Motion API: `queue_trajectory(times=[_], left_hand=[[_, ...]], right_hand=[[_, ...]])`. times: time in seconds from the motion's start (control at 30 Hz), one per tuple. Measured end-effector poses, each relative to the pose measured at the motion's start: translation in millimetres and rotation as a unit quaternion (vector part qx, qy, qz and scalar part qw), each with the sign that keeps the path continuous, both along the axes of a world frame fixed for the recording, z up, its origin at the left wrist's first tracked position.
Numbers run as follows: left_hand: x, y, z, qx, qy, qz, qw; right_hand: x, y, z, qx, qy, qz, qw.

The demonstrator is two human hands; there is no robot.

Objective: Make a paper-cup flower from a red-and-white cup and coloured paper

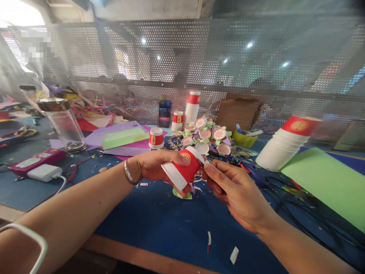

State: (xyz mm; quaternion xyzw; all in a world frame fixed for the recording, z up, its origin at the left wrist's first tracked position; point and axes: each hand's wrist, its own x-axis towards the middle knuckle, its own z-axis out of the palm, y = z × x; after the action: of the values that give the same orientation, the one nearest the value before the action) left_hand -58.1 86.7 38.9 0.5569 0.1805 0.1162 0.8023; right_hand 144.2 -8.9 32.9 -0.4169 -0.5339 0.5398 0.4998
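My left hand [154, 165] is wrapped round a red and white paper cup [184, 171] held on its side above the blue table [159, 220]. My right hand [234, 190] has its fingers pinched together at the cup's base end, touching it; whatever they pinch is too small to make out. A scrap of green paper [182, 195] shows just under the cup. Behind the hands lies a pile of finished cup flowers [207, 135] with green and purple paper petals.
A leaning stack of red and white cups [285, 146] lies at right beside green paper [327, 182]. More cups [156, 137] stand behind, with coloured paper sheets [122, 137], a clear glass [67, 127], a pink device [34, 160] and white charger [44, 172] at left. Cables [293, 201] trail right. A perforated metal screen [199, 64] backs the table.
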Motion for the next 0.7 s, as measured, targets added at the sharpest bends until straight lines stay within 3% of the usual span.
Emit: queue_trajectory(times=[0.17, 0.7], left_hand=[[1.2, -0.7, 5.2, 0.032, 0.042, 0.061, 0.997], [0.7, 5.1, 5.4, 0.098, 0.044, 0.039, 0.993]], right_hand=[[0.9, 1.5, -2.9, -0.017, -0.007, -0.008, 1.000], [-0.9, 2.1, -8.5, -0.017, -0.022, -0.003, 1.000]])
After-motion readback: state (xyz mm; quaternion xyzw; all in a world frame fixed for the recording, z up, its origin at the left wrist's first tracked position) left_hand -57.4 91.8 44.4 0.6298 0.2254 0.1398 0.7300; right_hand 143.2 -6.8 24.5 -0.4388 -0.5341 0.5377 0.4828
